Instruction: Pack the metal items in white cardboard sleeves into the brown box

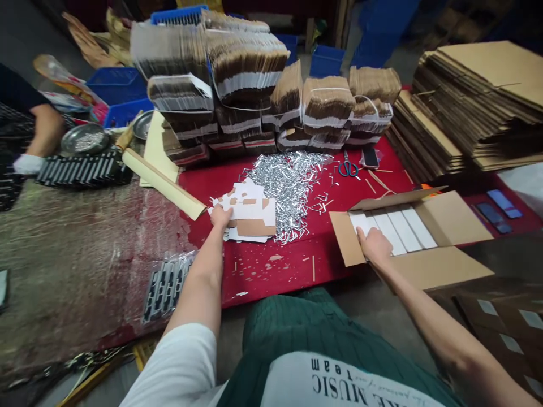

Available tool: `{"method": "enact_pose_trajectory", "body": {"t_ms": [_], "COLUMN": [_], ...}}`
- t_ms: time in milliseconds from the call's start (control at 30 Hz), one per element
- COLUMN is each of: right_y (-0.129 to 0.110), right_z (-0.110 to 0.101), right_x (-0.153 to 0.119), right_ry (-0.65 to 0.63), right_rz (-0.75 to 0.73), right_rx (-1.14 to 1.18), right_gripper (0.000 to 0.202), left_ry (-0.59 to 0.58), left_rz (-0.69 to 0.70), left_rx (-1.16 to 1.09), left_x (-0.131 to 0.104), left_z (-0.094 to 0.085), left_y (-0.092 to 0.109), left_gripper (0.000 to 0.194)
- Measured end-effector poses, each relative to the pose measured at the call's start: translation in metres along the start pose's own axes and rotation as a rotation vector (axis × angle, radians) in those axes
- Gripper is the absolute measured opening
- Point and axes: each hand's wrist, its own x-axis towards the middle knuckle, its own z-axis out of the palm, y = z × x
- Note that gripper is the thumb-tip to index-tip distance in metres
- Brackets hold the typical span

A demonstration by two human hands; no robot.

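Note:
My left hand is closed on the left edge of a small pile of flat white cardboard box blanks, some showing brown undersides. Just behind and right of that pile spreads a heap of small shiny metal pieces, several bent like hooks. On the right, my right hand reaches into an open brown carton. Its fingers close around the near end of a white box, partly hidden by the hand. Several similar narrow white boxes lie side by side in the carton.
Bundled cardboard blanks are stacked along the back. Tall flat cartons stand at right. Scissors and phones lie on the red cloth. At left, a co-worker's arm is beside black parts and a metal bowl.

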Motion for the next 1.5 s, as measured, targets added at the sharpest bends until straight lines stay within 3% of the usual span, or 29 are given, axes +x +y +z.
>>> {"method": "enact_pose_trajectory", "body": {"t_ms": [100,133,233,300,333,433,533,667,767,833,967,1067,1133,1200,1267,1300,1333,1400,1467,1500], "right_y": [0.013,0.017,0.006,-0.027,-0.051,-0.138,-0.218,-0.284,-0.315,-0.331,-0.361,-0.379,-0.385,-0.381,-0.363,-0.349,-0.331,-0.289,-0.246,-0.227], "right_z": [-0.002,-0.004,-0.016,-0.022,-0.022,-0.007,0.022,0.052,0.061,0.065,0.07,0.064,0.054,0.041,0.03,0.026,0.022,0.018,0.018,0.02], "right_x": [0.0,-0.003,-0.032,-0.062,-0.078,-0.117,-0.132,-0.125,-0.109,-0.096,-0.07,-0.056,-0.053,-0.057,-0.071,-0.081,-0.092,-0.117,-0.14,-0.148], "right_ry": [-0.072,-0.042,0.311,0.505,0.511,0.283,0.118,0.019,0.058,0.089,0.105,0.103,0.088,0.059,0.013,-0.014,-0.045,-0.134,-0.289,-0.397], "right_rz": [0.008,0.009,0.037,-0.028,-0.122,-0.56,-0.797,-0.927,-0.956,-0.96,-1.049,-1.116,-1.163,-1.246,-1.376,-1.451,-1.516,-1.6,-1.594,-1.55], "right_rx": [0.112,0.186,0.408,0.505,0.543,0.605,0.513,0.216,0.058,-0.009,-0.105,-0.105,-0.092,-0.071,-0.018,0.022,0.064,0.141,0.201,0.239], "right_gripper": [0.061,0.058,0.048,0.04,0.036,0.029,0.032,0.044,0.052,0.061,0.062,0.045,0.038,0.037,0.04,0.043,0.045,0.051,0.056,0.057], "left_ry": [-0.04,-0.044,-0.041,-0.043,-0.045,-0.028,0.001,-0.115,-0.218,-0.183,-0.184,-0.264,-0.219,-0.066,0.03,-0.019,-0.143,-0.512,-0.836,-0.919], "left_rz": [0.058,0.073,0.132,0.171,0.187,0.22,0.266,0.464,0.617,0.669,0.719,0.733,0.612,0.359,0.108,0.04,0.02,0.083,0.192,0.224], "left_rx": [-0.133,-0.164,-0.24,-0.29,-0.307,-0.317,-0.275,-0.071,0.155,0.299,0.427,0.304,0.082,-0.202,-0.495,-0.638,-0.772,-0.938,-0.923,-0.883], "left_x": [0.002,0.002,0.0,-0.004,-0.006,-0.016,-0.041,-0.106,-0.161,-0.187,-0.202,-0.186,-0.167,-0.146,-0.13,-0.126,-0.126,-0.137,-0.159,-0.17], "left_z": [0.001,0.001,-0.002,-0.008,-0.013,-0.025,-0.029,-0.013,0.006,0.013,0.01,-0.004,-0.017,-0.032,-0.046,-0.051,-0.055,-0.057,-0.053,-0.05], "left_y": [-0.001,-0.003,-0.012,-0.021,-0.025,-0.038,-0.053,-0.092,-0.135,-0.164,-0.202,-0.206,-0.196,-0.177,-0.15,-0.135,-0.121,-0.096,-0.082,-0.08], "left_gripper": [0.028,0.025,0.014,0.006,0.004,0.009,0.022,0.026,0.025,0.028,0.032,0.035,0.034,0.033,0.036,0.038,0.041,0.043,0.039,0.035]}}
